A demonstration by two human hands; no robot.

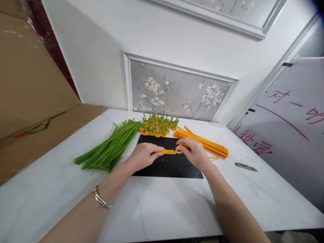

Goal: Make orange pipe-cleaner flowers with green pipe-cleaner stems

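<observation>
Over the black mat (167, 168), an orange pipe cleaner (169, 152) is wound in tight coils around a thin pale stick (179, 152). The fingers of my left hand (144, 156) pinch the left end of the coils. My right hand (193, 152) is closed at the other side, gripping the loose length of the same pipe cleaner beside the stick. My right fingers partly hide that length. Just behind the mat stand several small orange pieces with green stems (158, 125).
A pile of green pipe cleaners (108, 148) lies left of the mat. Orange pipe cleaners (202, 141) are bundled at the right. Farther right on the white table (172, 209) are scissors or snips (246, 166) and several thin pale loops. The wall borders the table's back; a cardboard sheet (50, 131) borders its left.
</observation>
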